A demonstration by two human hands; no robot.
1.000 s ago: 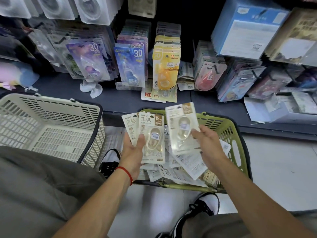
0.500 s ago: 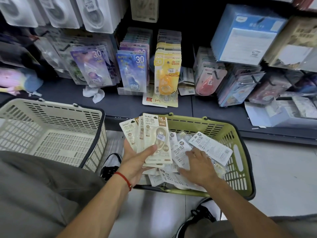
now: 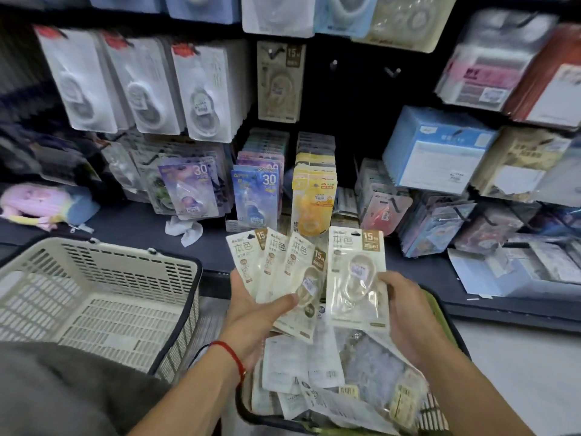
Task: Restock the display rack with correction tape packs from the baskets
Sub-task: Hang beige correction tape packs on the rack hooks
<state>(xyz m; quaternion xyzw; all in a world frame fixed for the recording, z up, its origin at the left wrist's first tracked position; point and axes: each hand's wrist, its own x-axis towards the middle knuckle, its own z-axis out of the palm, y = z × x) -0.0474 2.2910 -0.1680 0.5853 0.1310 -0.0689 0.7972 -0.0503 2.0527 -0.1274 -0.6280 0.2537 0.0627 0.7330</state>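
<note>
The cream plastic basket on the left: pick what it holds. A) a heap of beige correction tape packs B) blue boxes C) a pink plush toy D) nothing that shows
D: the cream plastic basket shows only its bare slotted floor and walls; the loose packs lie in the green basket under the hands.

Cream correction tape packs (image 3: 276,275) fanned upright beside a single pack (image 3: 356,278), above the pack-filled green basket (image 3: 440,413).
</note>
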